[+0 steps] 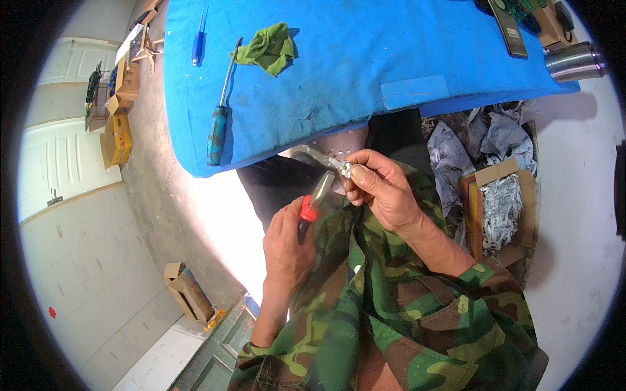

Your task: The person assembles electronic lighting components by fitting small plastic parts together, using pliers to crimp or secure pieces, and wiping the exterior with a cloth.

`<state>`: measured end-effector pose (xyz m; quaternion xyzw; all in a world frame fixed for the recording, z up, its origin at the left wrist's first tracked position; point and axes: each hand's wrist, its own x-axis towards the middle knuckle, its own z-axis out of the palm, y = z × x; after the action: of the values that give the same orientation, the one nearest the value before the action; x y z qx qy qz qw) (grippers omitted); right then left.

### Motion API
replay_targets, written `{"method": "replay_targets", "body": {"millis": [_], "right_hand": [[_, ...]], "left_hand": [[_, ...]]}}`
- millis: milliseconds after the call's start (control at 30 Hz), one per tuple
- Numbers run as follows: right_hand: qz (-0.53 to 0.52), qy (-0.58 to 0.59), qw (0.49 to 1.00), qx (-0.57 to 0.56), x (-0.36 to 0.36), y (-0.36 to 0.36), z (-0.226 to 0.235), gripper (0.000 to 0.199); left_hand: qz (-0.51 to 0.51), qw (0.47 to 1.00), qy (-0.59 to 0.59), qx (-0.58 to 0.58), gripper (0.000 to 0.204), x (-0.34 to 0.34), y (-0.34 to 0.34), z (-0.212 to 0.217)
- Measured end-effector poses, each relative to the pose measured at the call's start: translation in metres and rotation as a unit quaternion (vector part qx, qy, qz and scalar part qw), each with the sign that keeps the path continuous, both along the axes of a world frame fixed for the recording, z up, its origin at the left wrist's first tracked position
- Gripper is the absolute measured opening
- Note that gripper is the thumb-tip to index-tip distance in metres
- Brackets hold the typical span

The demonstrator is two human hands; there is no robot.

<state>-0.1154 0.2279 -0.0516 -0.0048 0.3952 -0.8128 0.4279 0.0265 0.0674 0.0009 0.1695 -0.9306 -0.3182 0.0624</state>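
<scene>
Now, left hand: wrapped around (287, 242) the black-and-red handle of a tool (324, 188), its flat grey blade pointing up and away from the body.
Right hand: pinched narrow (385, 189), thumb against fingers, gripping a small whitish, shiny piece (346, 170).
Small piece: up at the fingertips, over the lap, just off the near edge of the table, and right by the blade; whether the two touch, I cannot tell.
Table: blue-covered (326, 72), and on its left part lies a long screwdriver (217, 133), handle toward the person, tip right by a crumpled green rag (268, 49).
Smaller screwdriver: farther left, blue-handled (197, 49), shaft pointing away.
Far right corner: a dark phone (509, 29) near the edge, and a shiny metal cylinder (574, 63) beyond it to the right.
Floor, right side: an open cardboard box (497, 171) full of pale, thin scraps, with crumpled plastic bags (450, 150) just beside it.
Jacket: camouflage (417, 313), sleeves pushed back, forearms bare.
</scene>
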Motion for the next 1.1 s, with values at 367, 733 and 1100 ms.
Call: {"method": "replay_targets", "body": {"millis": [367,733,1100], "right_hand": [[0.007,0.028,0.999,0.029,0.005,-0.005,-0.001,0.025],[0.001,0.108,0.991,0.076,0.005,-0.008,0.006,0.023],[0.014,0.113,0.990,0.086,0.005,-0.008,0.005,0.023]], "left_hand": [[0.005,0.999,-0.021,-0.046,0.047,0.003,-0.003,-0.003],[0.017,0.997,-0.035,-0.059,0.046,0.002,0.000,-0.005],[0.007,0.995,-0.098,-0.037,0.051,0.001,0.001,0.000]]}}
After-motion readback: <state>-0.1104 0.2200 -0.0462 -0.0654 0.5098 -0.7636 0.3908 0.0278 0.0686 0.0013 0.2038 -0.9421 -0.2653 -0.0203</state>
